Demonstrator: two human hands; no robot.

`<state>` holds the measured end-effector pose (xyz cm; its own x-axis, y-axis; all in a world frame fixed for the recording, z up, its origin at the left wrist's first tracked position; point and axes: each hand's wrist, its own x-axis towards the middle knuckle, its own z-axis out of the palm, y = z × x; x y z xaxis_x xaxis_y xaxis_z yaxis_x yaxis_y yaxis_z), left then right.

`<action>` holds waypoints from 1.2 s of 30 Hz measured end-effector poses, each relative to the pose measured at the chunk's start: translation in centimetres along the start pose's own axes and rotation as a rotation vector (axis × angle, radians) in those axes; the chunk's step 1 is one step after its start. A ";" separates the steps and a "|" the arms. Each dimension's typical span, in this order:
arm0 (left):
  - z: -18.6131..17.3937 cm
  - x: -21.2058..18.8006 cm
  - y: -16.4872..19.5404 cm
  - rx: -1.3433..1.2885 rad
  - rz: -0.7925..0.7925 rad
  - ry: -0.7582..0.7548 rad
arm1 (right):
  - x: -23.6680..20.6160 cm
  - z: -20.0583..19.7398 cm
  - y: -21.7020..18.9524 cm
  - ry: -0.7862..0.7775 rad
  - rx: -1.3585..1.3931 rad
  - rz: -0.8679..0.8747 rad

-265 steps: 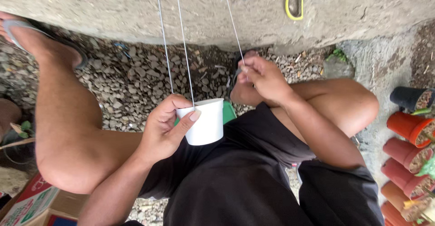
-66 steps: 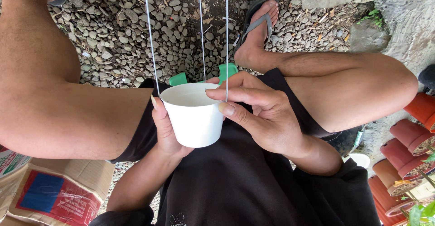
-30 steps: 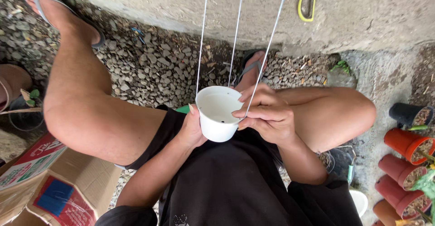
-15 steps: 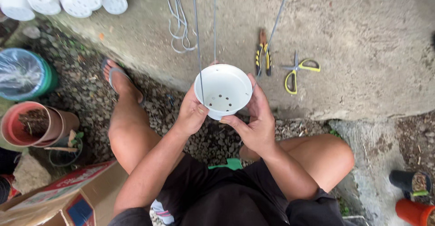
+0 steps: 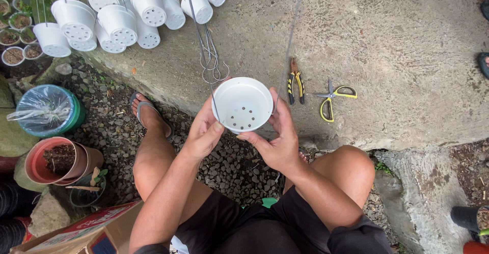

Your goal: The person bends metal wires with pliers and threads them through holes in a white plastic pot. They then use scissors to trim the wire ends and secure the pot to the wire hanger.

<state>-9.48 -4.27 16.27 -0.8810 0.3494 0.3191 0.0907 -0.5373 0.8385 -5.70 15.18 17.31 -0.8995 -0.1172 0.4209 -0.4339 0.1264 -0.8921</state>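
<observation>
- The left hand (image 5: pixel 206 132) grips the near-left rim of a white pot (image 5: pixel 243 104) with holes in its floor, thumb pressed on the lip where a thin wire hanger (image 5: pixel 204 55) meets it
- The right hand (image 5: pixel 277 137) cups the same pot from its 4 o'clock side, fingers curled round the wall, so both hands are closed on it
- The pot is held up in the air, mouth toward the camera, above the edge of the concrete slab (image 5: pixel 397 40)
- Wires run from the rim up toward 12 o'clock, so by my reading the hanger is already on this pot, or nearly so; whether every leg is hooked in I cannot tell
- At 10 to 11 o'clock a cluster of finished white pots (image 5: pixel 112 15) lies with wires attached, which suggests many are done
- Pliers (image 5: pixel 295 81) and yellow-handled scissors (image 5: pixel 333 99) lie untouched on the slab at 2 o'clock of the pot
- A cardboard box (image 5: pixel 86 231) sits at 8 o'clock; how many pots are left I cannot see
</observation>
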 end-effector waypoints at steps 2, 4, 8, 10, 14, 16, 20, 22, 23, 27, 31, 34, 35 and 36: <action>-0.4 -0.3 0.0 0.013 0.013 -0.002 | -0.1 0.3 -0.1 -0.016 0.017 -0.005; -0.7 -0.6 -0.3 0.027 0.021 -0.001 | -0.3 0.4 -0.3 -0.022 0.028 -0.008; -0.7 -1.3 -1.3 -0.022 0.034 0.027 | -0.9 0.3 -0.7 -0.028 0.041 0.002; -0.4 -1.4 -1.8 -0.087 0.051 0.049 | -0.7 0.3 -0.7 -0.034 0.050 -0.007; -0.5 -1.1 -2.1 -0.107 0.055 0.068 | -0.3 0.3 -0.6 -0.029 0.007 0.020; -0.8 -1.3 -2.5 -0.085 0.046 0.081 | -0.7 0.2 -0.2 -0.030 -0.008 0.071; -0.8 -3.3 -5.1 -0.127 -0.016 0.174 | -3.0 0.4 1.6 -0.060 0.016 0.210; -0.8 -4.6 -6.8 -0.128 -0.083 0.238 | -3.9 0.7 3.2 -0.065 0.043 0.275; -0.6 -5.7 -7.6 -0.115 -0.103 0.264 | -4.7 0.9 3.9 -0.066 0.069 0.322; -0.9 -7.5 -9.8 -0.045 -0.130 0.308 | -6.6 1.5 6.4 -0.068 0.088 0.367; -1.2 -8.3 -10.6 0.049 -0.154 0.336 | -7.4 1.6 7.6 -0.094 0.075 0.405; -1.4 -9.2 -11.0 0.077 -0.191 0.382 | -7.9 1.7 7.9 -0.129 0.049 0.453; -1.3 -9.7 -11.1 0.079 -0.200 0.390 | -8.2 1.7 7.9 -0.144 0.031 0.477; -1.3 -10.1 -11.2 0.082 -0.203 0.395 | -8.5 1.7 8.0 -0.158 0.013 0.493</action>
<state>-2.22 -2.79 3.03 -0.9929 0.1131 -0.0356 -0.0803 -0.4201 0.9039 -1.42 15.55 6.37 -0.9777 -0.1944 -0.0788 0.0408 0.1922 -0.9805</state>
